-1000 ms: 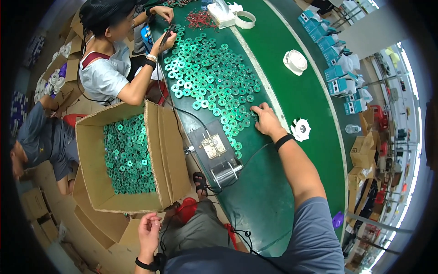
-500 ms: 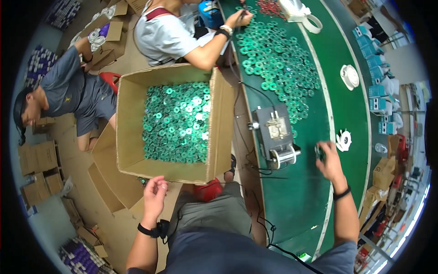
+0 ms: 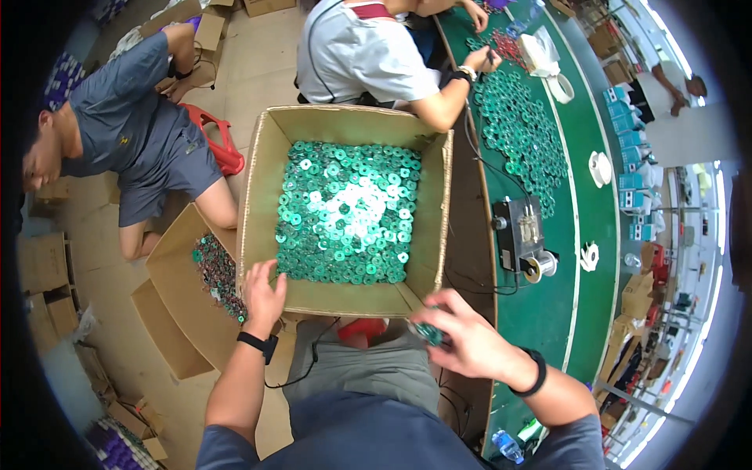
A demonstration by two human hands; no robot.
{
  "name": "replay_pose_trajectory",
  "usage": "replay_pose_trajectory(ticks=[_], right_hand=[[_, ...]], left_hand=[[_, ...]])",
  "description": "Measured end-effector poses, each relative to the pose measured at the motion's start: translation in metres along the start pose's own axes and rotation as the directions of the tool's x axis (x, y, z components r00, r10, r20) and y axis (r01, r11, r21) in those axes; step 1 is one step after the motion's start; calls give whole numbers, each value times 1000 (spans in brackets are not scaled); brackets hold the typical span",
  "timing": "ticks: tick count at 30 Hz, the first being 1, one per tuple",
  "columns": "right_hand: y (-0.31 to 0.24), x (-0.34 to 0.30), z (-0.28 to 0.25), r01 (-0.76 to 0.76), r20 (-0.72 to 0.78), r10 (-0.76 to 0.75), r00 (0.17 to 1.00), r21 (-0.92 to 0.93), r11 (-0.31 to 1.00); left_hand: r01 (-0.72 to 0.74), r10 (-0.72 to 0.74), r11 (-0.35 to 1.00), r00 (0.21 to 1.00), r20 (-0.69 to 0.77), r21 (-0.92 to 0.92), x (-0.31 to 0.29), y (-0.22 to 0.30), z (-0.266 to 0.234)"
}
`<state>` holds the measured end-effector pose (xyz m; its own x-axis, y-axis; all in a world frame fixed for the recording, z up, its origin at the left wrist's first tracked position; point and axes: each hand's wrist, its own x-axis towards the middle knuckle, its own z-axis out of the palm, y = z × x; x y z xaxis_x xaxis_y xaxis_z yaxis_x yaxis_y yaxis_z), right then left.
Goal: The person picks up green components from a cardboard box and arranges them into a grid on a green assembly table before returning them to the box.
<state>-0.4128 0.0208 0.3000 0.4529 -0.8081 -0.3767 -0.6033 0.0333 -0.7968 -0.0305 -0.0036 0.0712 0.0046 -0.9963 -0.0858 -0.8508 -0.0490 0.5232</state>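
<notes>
By the near right corner of the cardboard box [image 3: 345,299], the right hand [image 3: 468,343] pinches green rings [image 3: 428,333], seemingly mid-carry, while the left hand [image 3: 265,298] spreads loosely at the near left corner; clearing the box's edge seems called for next.

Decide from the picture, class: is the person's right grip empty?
No, the right grip holds small green pieces.

The right hand [image 3: 470,337], with some green rings [image 3: 428,333], has left the surface [image 3: 540,329] and is now beside the near right corner of the cardboard box [image 3: 345,299]. The left hand [image 3: 265,298] has moved up, over its near left corner.
</notes>
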Motion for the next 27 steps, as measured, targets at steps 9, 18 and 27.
replay_pose_trajectory(ticks=[9,18,27], right_hand=[[54,242,55,67,-87,-93,992,-265,962],[118,430,115,-116,-75,90,993,-540,833],[124,492,174,-105,23,171,985,-707,700]], left_hand=[[156,-156,988,987,-21,-18,-2,-11,25],[180,-180,984,984,-15,12,-2,-20,27],[153,-153,988,988,0,-3,2,-25,28]])
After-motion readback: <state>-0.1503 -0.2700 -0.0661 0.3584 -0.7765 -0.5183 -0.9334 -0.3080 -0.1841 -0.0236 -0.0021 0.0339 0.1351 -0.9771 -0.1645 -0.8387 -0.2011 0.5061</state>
